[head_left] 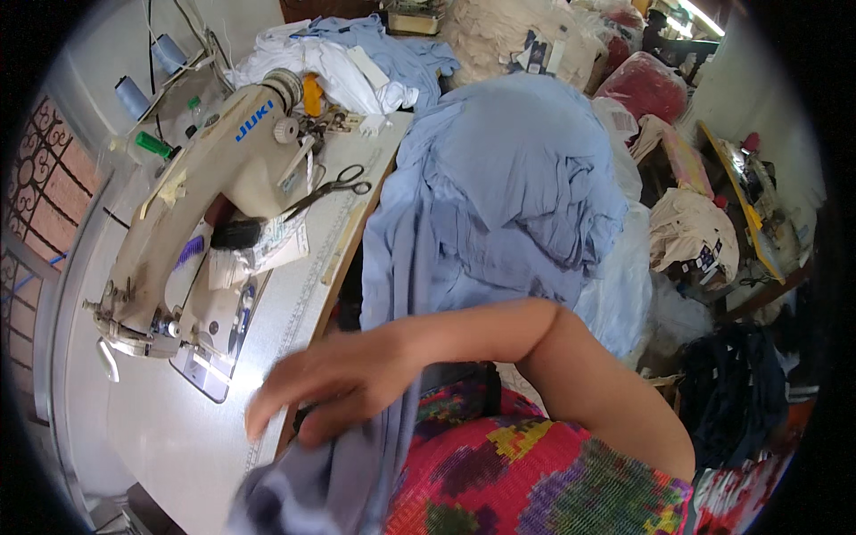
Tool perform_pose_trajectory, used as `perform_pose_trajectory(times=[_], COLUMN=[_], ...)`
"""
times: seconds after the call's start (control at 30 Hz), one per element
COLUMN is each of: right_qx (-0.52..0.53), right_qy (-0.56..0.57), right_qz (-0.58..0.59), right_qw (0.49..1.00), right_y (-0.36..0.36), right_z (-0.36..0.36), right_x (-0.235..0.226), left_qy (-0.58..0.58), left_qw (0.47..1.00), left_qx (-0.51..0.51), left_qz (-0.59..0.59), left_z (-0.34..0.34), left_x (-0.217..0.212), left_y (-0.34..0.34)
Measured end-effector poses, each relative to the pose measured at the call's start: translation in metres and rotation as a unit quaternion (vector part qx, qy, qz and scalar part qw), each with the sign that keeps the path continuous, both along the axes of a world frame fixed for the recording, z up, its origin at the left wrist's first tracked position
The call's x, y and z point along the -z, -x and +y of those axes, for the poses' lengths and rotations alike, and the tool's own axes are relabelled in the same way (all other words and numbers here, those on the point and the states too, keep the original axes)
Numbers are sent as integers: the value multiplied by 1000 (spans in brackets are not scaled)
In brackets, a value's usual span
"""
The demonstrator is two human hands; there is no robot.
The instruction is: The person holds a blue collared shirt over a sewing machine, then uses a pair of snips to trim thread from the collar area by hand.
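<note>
My right hand (325, 385) reaches leftward across my body, fingers spread and blurred, at the front edge of the sewing table (160, 428). It lies against a hanging strip of light blue fabric (397, 446) that bunches just below the palm; no clear grip shows. That strip runs up to a big heap of the same blue fabric (508, 187) piled to the right of the table. My left hand is out of sight. A cream industrial sewing machine (201, 205) stands on the table to the left of my hand.
Black-handled scissors (334, 190) lie beside the machine, with a long ruler (343, 245) along the table edge. Thread cones (134, 96) stand at the back left. White and blue cloth (348, 62) is piled behind; bagged garments (691, 232) and bundles fill the right side.
</note>
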State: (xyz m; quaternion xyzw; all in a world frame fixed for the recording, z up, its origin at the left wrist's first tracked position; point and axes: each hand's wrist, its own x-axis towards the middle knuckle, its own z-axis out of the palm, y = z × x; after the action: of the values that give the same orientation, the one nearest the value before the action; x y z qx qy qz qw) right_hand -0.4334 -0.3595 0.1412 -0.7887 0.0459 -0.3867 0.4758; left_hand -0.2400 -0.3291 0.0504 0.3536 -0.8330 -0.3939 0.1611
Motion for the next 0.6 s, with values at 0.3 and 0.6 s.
perform_pose_trajectory(times=[0.3,0.6], right_qx=[-378,7], right_qy=[-149,-1], right_qz=[262,173], right_qw=[875,985], right_y=[-99,-55], right_z=[-12,-63], right_x=[48,-132], left_qy=[-139,-328], left_qw=[982,879], left_qx=[6,-21], left_qz=[127,346], left_z=[-1,-8], left_x=[7,16], left_y=[36,105])
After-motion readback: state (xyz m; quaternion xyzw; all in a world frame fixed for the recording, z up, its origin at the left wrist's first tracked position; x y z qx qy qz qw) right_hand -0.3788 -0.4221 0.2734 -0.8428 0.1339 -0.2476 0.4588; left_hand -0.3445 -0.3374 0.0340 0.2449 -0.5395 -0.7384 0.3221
